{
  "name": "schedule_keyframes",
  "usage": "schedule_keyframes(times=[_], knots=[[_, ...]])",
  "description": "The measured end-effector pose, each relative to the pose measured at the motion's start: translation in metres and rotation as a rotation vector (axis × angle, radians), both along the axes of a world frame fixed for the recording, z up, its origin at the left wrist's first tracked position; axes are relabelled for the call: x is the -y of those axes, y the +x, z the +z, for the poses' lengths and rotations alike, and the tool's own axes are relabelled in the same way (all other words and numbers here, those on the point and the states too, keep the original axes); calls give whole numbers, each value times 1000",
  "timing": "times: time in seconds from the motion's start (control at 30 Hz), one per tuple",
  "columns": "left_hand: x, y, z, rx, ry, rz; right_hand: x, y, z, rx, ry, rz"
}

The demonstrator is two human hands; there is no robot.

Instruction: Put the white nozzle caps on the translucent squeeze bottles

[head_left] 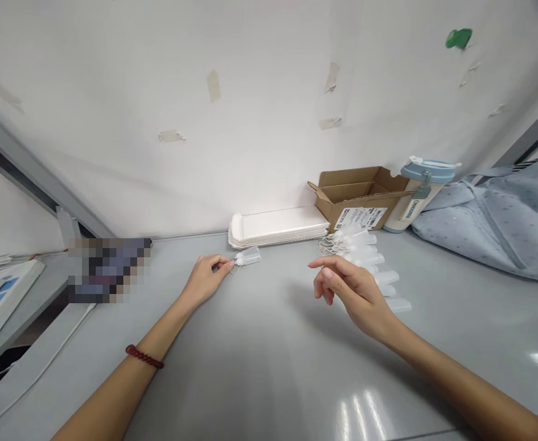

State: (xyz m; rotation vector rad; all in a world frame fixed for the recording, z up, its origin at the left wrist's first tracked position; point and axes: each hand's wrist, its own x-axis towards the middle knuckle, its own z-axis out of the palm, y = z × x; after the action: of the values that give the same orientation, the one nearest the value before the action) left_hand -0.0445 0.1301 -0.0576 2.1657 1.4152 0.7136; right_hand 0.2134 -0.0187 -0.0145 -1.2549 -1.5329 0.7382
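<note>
My left hand (207, 277) pinches the cord end of a small clear plastic bottle (249, 256), which lies on its side with a thin string loop at its neck. To the right, my right hand (349, 291) hovers above the grey table with its fingers apart, partly curled, and nothing in them. Beyond and beside it lie several similar clear plastic bottles (365, 254) in a loose row, their string loops pointing left. Part of that row is hidden behind the right hand.
A stack of flat white boxes (278, 225) lies against the wall. Right of it stand an open cardboard box (356, 199), a cream tumbler with a blue lid (418, 196) and a light blue fabric bag (494, 220). At left are a blurred-out item (108, 269) and a white cable (53, 360).
</note>
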Motion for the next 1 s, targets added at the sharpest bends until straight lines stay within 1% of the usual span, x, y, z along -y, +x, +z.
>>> schedule_keyframes(times=[0.3, 0.5, 0.67, 0.77, 1.0], knots=[[-2, -2, -2, -49, 51, 59, 1, 1, -1, 22, 7, -4], [3, 0, 0, -46, 87, 82, 2, 2, 0, 42, 12, 1], [9, 2, 2, -51, 93, 50, -1, 6, 0, 68, 45, -24], [11, 2, 2, -62, 85, 30, -4, 11, 0, 47, 50, -59], [6, 1, -2, -63, 81, 34, -8, 19, 3, 0, 68, -129]])
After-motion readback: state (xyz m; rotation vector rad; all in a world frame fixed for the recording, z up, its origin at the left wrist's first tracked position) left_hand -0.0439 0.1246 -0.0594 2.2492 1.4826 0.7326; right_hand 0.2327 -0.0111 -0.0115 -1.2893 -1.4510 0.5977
